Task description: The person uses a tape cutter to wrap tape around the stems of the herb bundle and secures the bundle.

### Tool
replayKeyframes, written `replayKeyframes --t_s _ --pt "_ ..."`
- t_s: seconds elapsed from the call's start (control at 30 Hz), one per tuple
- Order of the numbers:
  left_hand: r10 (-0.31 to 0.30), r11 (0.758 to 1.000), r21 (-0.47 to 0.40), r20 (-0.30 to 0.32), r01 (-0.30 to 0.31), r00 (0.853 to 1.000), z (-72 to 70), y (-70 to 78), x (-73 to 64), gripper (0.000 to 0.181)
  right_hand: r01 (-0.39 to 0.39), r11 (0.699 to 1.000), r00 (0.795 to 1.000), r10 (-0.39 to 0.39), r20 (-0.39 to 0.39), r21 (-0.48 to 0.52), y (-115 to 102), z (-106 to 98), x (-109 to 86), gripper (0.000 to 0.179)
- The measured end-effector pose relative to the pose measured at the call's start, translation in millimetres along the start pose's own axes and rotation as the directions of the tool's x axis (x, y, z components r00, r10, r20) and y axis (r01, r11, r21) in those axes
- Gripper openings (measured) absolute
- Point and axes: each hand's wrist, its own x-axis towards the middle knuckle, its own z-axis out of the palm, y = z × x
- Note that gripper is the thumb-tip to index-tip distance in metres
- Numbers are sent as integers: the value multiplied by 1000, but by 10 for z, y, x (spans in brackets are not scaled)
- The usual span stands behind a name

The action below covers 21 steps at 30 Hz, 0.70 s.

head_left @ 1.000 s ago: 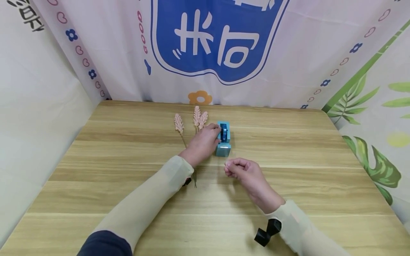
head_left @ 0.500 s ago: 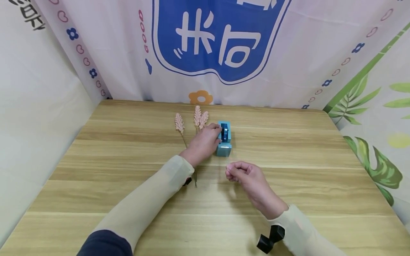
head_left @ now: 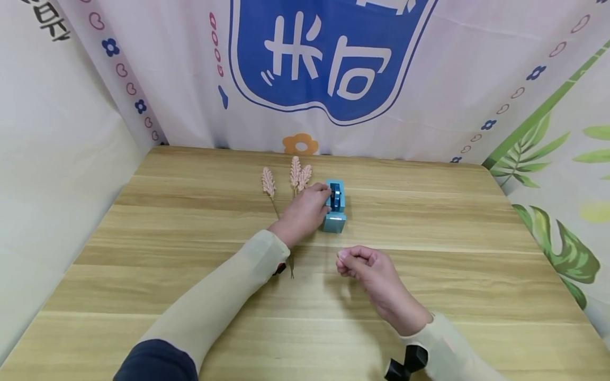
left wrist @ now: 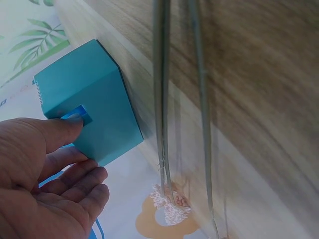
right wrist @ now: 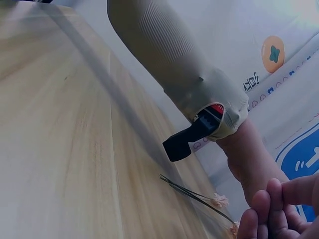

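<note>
A blue tape dispenser (head_left: 334, 223) stands on the wooden table, a roll of tape (head_left: 337, 198) in its top. My left hand (head_left: 303, 212) grips its left side; in the left wrist view the thumb presses into a slot in the dispenser's teal wall (left wrist: 107, 114). Nearer to me, my right hand (head_left: 374, 278) is raised with thumb and forefinger pinched together. The clear tape they hold is barely visible towards the dispenser. Several pink artificial flowers (head_left: 295, 170) lie left of the dispenser, partly hidden under my left forearm.
The thin green flower stems (left wrist: 159, 89) run close beside my left hand. A patterned cloth backdrop (head_left: 190, 95) rises behind the table's far edge. Black wrist devices (head_left: 410, 360) stick out from the sleeves. The wooden tabletop (head_left: 476, 254) stretches to both sides.
My right hand has drawn slightly towards me and to the right, away from the dispenser, with its pinch kept. The left hand and the dispenser have stayed in place.
</note>
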Motion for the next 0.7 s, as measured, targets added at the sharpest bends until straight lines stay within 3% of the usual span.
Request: replayKeyframes --t_s 0.7 --pt "-11 1000 5 10 11 1000 -10 4 -12 46 -13 1000 999 12 36 26 16 16 -151 10"
